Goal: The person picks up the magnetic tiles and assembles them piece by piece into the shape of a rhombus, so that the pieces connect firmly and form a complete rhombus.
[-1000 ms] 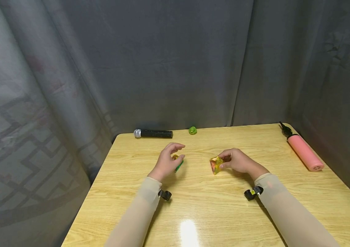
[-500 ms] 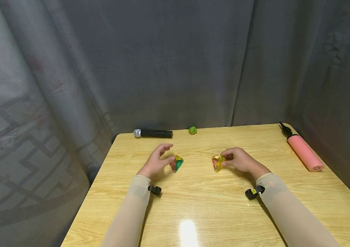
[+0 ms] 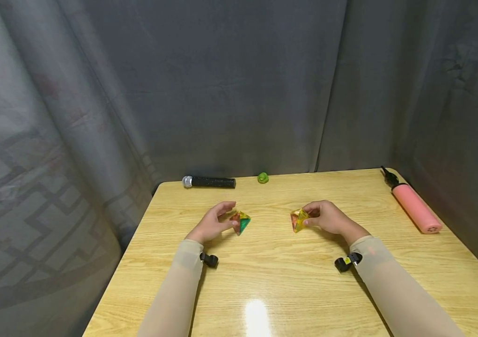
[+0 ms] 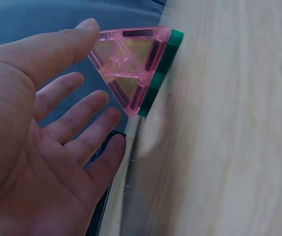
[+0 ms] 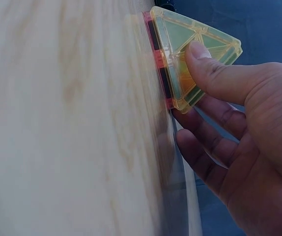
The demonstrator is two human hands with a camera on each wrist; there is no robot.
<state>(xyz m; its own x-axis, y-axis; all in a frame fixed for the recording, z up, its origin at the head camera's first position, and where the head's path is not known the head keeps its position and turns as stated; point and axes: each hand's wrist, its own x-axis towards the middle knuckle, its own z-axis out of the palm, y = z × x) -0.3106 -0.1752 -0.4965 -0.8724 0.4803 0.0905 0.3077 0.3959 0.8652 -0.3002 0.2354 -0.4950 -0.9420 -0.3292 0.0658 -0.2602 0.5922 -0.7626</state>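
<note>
A pyramid of translucent triangular magnetic tiles (image 3: 244,223) in pink, green and yellow stands on the table beside my left hand (image 3: 211,225). In the left wrist view, the thumb (image 4: 57,51) overlaps a corner of its pink tile (image 4: 124,69), while the other fingers are spread and loosely bent below. To the right, a second tile pyramid (image 3: 299,221), yellow and pink, is pinched by my right hand (image 3: 328,219). The right wrist view has the thumb (image 5: 214,69) across its yellow tile (image 5: 180,34) and fingers behind it. The pyramids are apart.
A black microphone (image 3: 209,182) with a silver head lies along the back edge of the wooden table (image 3: 289,281). A small green object (image 3: 262,178) sits to its right. At the right edge lies a pink hand pump (image 3: 415,206) with a black nozzle. Grey curtains surround the table.
My left hand has drawn back leftward from the left pyramid, uncovering its faces, then its thumb has come close to it again. The right hand and its pyramid have shifted slightly to the right.
</note>
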